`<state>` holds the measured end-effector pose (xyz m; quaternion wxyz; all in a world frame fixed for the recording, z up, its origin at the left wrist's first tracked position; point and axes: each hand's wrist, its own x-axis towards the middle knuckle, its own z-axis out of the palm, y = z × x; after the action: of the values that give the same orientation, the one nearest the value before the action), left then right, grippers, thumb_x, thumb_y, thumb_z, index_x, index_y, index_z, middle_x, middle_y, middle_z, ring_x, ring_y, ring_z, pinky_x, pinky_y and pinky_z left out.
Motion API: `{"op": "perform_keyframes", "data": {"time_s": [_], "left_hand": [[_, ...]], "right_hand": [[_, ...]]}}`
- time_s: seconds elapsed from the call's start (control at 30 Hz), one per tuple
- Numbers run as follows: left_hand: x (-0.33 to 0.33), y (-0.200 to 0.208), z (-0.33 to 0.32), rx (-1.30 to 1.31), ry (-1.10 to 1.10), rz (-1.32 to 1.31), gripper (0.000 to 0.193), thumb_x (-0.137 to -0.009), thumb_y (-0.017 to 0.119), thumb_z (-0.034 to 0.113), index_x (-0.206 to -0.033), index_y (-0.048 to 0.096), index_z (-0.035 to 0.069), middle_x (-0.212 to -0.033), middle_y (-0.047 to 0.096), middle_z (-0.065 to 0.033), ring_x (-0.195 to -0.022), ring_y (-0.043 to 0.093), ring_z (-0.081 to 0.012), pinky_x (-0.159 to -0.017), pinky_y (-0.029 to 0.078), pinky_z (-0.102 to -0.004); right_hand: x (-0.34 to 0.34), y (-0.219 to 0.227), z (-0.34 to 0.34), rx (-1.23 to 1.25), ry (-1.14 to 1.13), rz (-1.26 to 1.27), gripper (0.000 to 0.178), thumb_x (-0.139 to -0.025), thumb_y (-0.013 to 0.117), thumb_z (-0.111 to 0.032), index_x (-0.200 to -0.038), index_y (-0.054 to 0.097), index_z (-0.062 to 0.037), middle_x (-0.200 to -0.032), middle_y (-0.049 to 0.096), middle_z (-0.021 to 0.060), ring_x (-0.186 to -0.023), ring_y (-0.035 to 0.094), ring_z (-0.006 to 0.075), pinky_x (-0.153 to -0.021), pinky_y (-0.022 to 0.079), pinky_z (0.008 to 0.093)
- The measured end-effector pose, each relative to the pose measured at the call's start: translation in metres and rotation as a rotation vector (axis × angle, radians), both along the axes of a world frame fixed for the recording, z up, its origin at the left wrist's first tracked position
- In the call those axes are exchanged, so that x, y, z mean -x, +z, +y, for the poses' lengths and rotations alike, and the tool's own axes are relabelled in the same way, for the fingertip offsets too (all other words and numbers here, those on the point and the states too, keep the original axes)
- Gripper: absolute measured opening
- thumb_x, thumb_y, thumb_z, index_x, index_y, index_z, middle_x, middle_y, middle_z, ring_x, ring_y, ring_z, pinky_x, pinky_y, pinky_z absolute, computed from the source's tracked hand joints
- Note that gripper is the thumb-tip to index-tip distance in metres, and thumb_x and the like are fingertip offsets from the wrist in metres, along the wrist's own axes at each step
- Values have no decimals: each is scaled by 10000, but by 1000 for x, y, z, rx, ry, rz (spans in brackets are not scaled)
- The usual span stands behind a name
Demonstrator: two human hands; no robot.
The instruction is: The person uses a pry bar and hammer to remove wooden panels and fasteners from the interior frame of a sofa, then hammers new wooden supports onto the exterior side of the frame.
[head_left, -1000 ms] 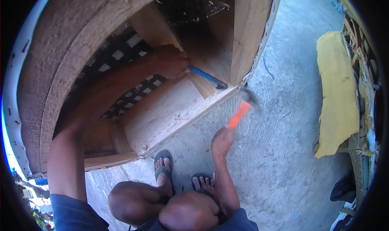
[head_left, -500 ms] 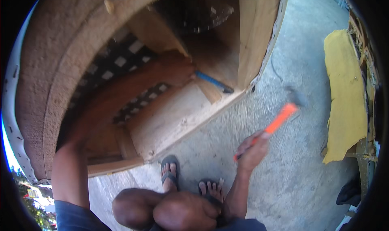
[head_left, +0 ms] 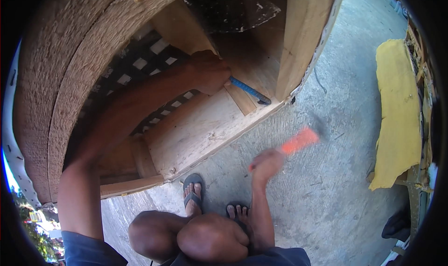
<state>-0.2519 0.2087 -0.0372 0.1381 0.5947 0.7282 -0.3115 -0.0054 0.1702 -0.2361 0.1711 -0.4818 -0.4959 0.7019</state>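
While a blue-handled chisel [head_left: 249, 90] is gripped by the left hand [head_left: 211, 72] inside a wooden frame [head_left: 196, 126], an orange-handled hammer [head_left: 301, 140] is clasped by the blurred right hand [head_left: 266, 163] above concrete floor [head_left: 336, 182].

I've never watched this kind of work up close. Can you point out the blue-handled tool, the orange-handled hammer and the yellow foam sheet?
Blue-handled tool [head_left: 247, 91]: head view, middle of its blue shaft.
Orange-handled hammer [head_left: 299, 141]: head view, on the blurred orange handle.
Yellow foam sheet [head_left: 397, 112]: head view, middle of its face.

Open concrete floor [head_left: 326, 182] rightward; wooden frame [head_left: 298, 46] leftward.
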Motion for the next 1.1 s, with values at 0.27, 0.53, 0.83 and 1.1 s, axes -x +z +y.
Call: {"op": "perform_keyframes", "data": {"time_s": [0.27, 0.53, 0.83, 1.1], "left_hand": [[-6, 1, 8, 11, 32, -29, 257, -979, 598, 258, -1035, 780, 86, -1001, 756, -125, -1010, 729, -312, -877, 575, -444], [1, -7, -3, -10, 14, -23, 223, -931, 620, 207, -1056, 779, 114, -1017, 756, -120, -1007, 731, -302, -879, 576, -439], [3, -13, -4, 5, -32, -15, 238, -923, 642, 234, -1102, 782, 163, -1030, 759, -91, -1006, 730, -288, -852, 580, -427], [8, -14, -8, -110, -91, 55, 235, -949, 616, 263, -1045, 786, 133, -1022, 757, -82, -1010, 729, -270, -841, 582, -425]], "right_hand": [[-3, -16, 19, -280, -804, 608, 487, -1098, 412, -504, -811, 462, -114, -584, 429, -25, -427, 389, 93, -370, 323, 279], [-33, 6, 37, -84, -784, 599, 552, -1092, 332, -584, -790, 409, -128, -581, 387, -21, -437, 376, 100, -366, 329, 287], [-10, -37, -12, 186, 20, 12, 499, -1095, 397, -518, -850, 475, -90, -594, 429, -10, -452, 421, 109, -404, 364, 303], [-84, -75, 17, -548, 275, -587, 347, -1055, 545, -326, -1084, 605, 15, -740, 610, 134, -661, 616, 368, -659, 510, 472]]}}
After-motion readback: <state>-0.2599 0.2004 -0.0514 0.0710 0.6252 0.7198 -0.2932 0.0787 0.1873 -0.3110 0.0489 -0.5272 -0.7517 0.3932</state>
